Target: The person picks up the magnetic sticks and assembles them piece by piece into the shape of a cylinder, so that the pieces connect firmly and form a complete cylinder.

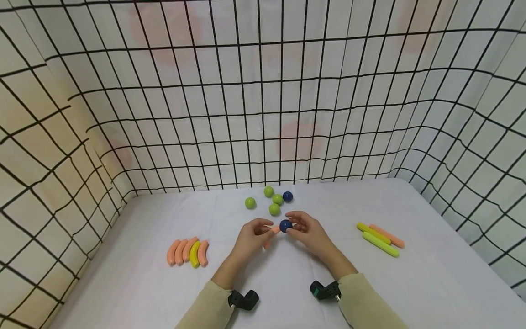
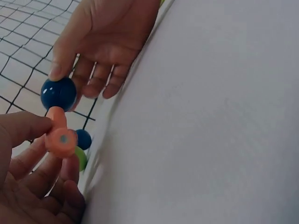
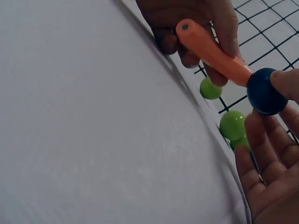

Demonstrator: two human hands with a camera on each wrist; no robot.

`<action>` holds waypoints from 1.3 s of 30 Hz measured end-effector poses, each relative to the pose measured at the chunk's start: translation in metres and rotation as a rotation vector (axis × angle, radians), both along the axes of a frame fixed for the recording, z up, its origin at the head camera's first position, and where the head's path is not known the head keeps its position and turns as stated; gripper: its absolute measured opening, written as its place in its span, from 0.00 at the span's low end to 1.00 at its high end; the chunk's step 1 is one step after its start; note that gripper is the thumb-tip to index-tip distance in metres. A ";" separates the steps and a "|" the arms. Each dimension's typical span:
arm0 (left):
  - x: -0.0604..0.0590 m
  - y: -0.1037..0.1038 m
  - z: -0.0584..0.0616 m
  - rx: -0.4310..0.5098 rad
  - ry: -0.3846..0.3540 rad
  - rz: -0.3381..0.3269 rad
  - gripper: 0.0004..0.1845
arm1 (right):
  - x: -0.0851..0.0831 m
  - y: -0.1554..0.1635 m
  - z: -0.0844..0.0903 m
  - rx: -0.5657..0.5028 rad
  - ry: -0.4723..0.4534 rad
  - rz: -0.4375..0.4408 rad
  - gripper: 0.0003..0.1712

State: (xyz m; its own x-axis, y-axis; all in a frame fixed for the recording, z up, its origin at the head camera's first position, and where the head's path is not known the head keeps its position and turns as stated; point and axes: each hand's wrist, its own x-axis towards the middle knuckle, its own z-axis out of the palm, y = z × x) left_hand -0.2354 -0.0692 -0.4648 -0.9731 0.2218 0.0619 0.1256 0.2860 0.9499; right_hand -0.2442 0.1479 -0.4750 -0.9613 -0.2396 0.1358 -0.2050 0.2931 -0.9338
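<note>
Hands (image 1: pixel 283 230) hide most of orange stick (image 1: pixel 274 230) beside blue ball (image 1: pixel 285 225).

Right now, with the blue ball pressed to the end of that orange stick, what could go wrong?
The right hand pinches the blue ball only at the fingertips, so it might slip and roll off among the loose green balls. The ball meets just the tip of the orange stick, which the left hand holds; a slight tilt could break that join.
</note>
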 end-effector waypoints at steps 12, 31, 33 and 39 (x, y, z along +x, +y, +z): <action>0.002 0.000 0.004 0.059 -0.060 -0.133 0.33 | 0.004 -0.007 0.007 -0.094 -0.069 0.037 0.27; 0.002 0.000 0.005 0.276 -0.152 -0.036 0.35 | 0.008 -0.012 0.005 0.191 -0.005 0.091 0.10; 0.002 0.000 0.005 0.291 -0.153 -0.043 0.34 | 0.008 -0.011 0.006 0.175 -0.013 0.076 0.09; 0.001 -0.002 0.003 0.314 -0.153 -0.040 0.30 | 0.006 -0.005 0.009 0.093 -0.038 0.043 0.10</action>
